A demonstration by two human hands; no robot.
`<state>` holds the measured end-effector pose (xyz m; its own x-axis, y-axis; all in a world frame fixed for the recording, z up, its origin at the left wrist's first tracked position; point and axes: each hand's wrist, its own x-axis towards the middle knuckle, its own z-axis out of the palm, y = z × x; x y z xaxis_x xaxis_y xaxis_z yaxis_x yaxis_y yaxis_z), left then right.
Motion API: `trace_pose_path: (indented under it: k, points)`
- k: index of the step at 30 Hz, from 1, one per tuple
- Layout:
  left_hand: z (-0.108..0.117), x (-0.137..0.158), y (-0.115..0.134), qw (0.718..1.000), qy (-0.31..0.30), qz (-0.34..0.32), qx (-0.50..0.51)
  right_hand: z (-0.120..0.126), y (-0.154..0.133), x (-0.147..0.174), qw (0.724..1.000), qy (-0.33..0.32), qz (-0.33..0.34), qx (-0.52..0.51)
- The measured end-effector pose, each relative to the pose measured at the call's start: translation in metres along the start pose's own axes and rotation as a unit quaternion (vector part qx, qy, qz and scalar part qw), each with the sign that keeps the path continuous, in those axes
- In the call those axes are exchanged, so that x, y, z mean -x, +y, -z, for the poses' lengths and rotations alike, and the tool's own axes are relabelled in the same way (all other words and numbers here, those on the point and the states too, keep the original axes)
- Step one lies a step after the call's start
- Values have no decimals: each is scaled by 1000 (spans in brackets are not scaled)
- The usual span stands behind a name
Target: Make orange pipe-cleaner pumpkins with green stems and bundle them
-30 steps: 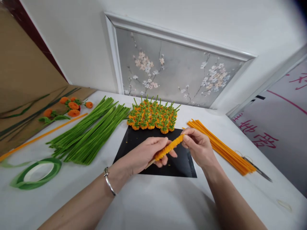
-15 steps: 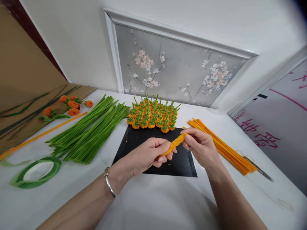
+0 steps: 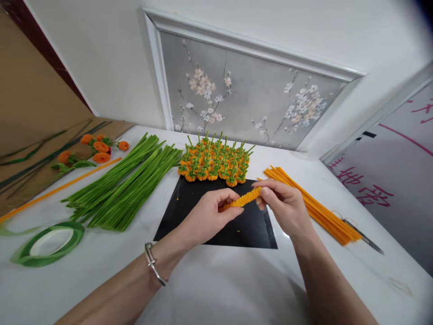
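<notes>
Between my two hands stretches an orange pipe cleaner point(image 3: 247, 197), folded into tight ridges like a small spring. My left hand point(image 3: 214, 212) pinches its left end between thumb and fingers. At the other end, my right hand point(image 3: 279, 198) grips it with thumb and index finger. Both hands are above a black mat point(image 3: 216, 228) that lies on the white table. Just beyond the mat stands a cluster of small orange flowers with green stems point(image 3: 214, 162), set close together with the stems pointing up.
Green pipe cleaners point(image 3: 125, 189) lie in a bundle on the left, near a roll of green tape point(image 3: 49, 246). Orange pipe cleaners point(image 3: 314, 205) lie on the right beside scissors point(image 3: 370, 243). Orange flowers point(image 3: 100, 146) rest at the back left, before a wall panel point(image 3: 250, 90).
My left hand has rolled and changed its hold on the ridged orange pipe cleaner, which now lies closer to level. My right hand keeps its end, nearly in place.
</notes>
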<state>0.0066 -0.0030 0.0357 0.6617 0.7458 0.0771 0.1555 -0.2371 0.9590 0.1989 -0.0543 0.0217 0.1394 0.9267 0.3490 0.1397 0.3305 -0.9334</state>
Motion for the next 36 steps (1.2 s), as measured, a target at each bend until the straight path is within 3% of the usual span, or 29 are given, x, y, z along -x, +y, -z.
trace_pose_path:
  k: [3,8,13,18,25,36]
  points:
    - [-3,0,-1,1000,5,1,-20,-1,-2,1,1000,2,-9,17]
    - [-3,1,4,999,-35,7,29,2,-1,0,999,27,-7,32]
    - [2,1,5,979,-106,88,152,2,0,1,999,17,16,35]
    - [2,0,0,973,-109,97,181,1,0,2,1000,-2,3,17]
    - [-3,-1,-1,999,22,-29,3,-2,-5,3,999,-12,6,39]
    - [-3,1,-6,965,107,-180,-157,-4,-4,4,996,-39,73,20]
